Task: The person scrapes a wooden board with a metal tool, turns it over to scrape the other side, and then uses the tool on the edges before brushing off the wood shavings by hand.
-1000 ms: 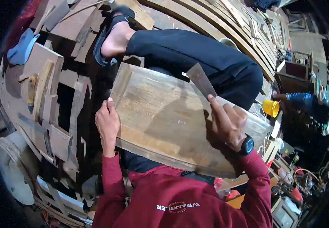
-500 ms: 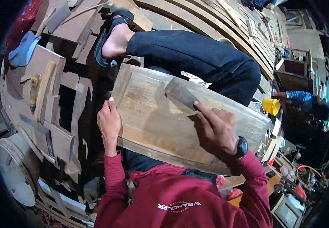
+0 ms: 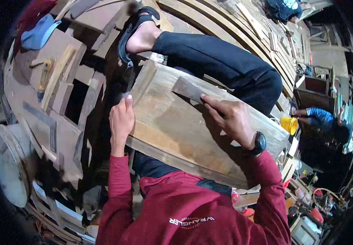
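Observation:
A wooden panel (image 3: 176, 122) with a raised edge at its left end lies tilted across my lap. My left hand (image 3: 121, 120) grips its left edge, with the thumb on top and the other fingers partly hidden. My right hand (image 3: 233, 120) is closed on a flat grey rectangular piece (image 3: 187, 90), perhaps a scraper or folded sandpaper, which lies against the upper face of the panel. The index finger stretches along its near end. The hand's shadow falls on the wood below.
At left are a bench (image 3: 29, 92) with a yellow-handled tool (image 3: 44, 79), a steel square (image 3: 48, 126), a blue cap (image 3: 39, 32) and a large round metal container (image 3: 11, 163). Long boards (image 3: 225, 30) lie beyond my leg. Another person (image 3: 327, 122) is at right, near a yellow bucket (image 3: 289, 125).
My right hand has moved slightly up and left over the panel with the grey piece. The view has shifted a little, and the left hand still holds the panel's edge.

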`<action>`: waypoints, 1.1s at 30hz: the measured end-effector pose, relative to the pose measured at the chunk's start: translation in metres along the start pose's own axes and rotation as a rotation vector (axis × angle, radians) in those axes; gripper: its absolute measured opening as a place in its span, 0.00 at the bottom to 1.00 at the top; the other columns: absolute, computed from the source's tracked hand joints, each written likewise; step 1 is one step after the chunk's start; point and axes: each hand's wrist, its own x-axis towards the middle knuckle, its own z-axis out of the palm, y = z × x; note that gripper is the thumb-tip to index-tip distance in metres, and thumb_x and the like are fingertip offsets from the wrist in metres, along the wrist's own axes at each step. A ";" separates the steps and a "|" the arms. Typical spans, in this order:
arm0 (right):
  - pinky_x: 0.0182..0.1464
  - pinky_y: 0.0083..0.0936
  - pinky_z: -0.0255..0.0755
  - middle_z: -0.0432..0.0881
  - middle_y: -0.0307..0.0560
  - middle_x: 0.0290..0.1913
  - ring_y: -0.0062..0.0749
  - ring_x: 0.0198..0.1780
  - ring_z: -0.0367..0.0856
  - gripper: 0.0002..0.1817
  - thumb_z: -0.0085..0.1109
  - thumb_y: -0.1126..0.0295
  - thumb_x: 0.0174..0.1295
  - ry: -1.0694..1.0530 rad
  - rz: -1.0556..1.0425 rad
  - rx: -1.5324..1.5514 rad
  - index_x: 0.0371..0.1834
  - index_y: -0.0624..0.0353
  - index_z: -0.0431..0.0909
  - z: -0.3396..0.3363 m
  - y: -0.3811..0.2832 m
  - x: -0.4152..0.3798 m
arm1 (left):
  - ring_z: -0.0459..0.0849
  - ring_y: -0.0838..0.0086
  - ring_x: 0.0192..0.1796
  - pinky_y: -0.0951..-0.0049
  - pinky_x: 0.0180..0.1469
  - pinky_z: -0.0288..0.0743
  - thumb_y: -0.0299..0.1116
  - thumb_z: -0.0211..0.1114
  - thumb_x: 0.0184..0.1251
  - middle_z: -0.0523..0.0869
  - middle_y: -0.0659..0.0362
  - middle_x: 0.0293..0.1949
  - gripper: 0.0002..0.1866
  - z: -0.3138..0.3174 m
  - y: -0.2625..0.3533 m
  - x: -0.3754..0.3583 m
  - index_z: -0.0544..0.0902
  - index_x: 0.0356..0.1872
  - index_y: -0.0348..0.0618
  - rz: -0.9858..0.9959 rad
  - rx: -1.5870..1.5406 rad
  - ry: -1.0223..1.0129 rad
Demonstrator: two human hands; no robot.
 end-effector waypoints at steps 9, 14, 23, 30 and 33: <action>0.32 0.37 0.77 0.85 0.55 0.28 0.47 0.28 0.85 0.19 0.64 0.69 0.67 -0.129 -0.080 -0.129 0.61 0.50 0.85 0.003 -0.015 0.025 | 0.84 0.35 0.45 0.40 0.49 0.76 0.50 0.42 0.84 0.87 0.34 0.38 0.29 -0.002 0.007 0.000 0.84 0.42 0.33 -0.012 0.003 0.004; 0.28 0.36 0.75 0.82 0.49 0.22 0.44 0.22 0.83 0.18 0.65 0.67 0.66 -0.150 -0.074 -0.167 0.60 0.47 0.86 -0.011 -0.020 0.013 | 0.84 0.35 0.45 0.40 0.50 0.77 0.50 0.41 0.84 0.87 0.35 0.38 0.29 0.004 -0.006 0.000 0.85 0.45 0.35 -0.032 -0.005 0.038; 0.31 0.43 0.73 0.81 0.53 0.23 0.50 0.25 0.82 0.17 0.59 0.66 0.69 -0.115 -0.029 -0.231 0.61 0.45 0.84 0.008 -0.045 0.027 | 0.84 0.37 0.44 0.40 0.47 0.76 0.48 0.43 0.84 0.86 0.34 0.37 0.26 0.003 -0.006 -0.003 0.83 0.41 0.38 0.145 -0.039 0.098; 0.32 0.45 0.73 0.82 0.55 0.26 0.52 0.29 0.83 0.22 0.56 0.67 0.70 -0.191 0.109 -0.299 0.67 0.46 0.79 0.019 -0.071 -0.005 | 0.84 0.36 0.48 0.41 0.51 0.76 0.49 0.42 0.84 0.87 0.35 0.40 0.27 0.013 -0.006 0.002 0.85 0.46 0.39 0.035 0.026 0.098; 0.33 0.46 0.76 0.84 0.55 0.28 0.53 0.31 0.85 0.24 0.59 0.66 0.65 -0.164 0.046 -0.189 0.67 0.51 0.77 0.018 -0.073 -0.016 | 0.83 0.36 0.50 0.40 0.52 0.75 0.49 0.42 0.84 0.87 0.36 0.44 0.27 0.004 0.000 0.001 0.85 0.48 0.38 0.025 0.020 0.032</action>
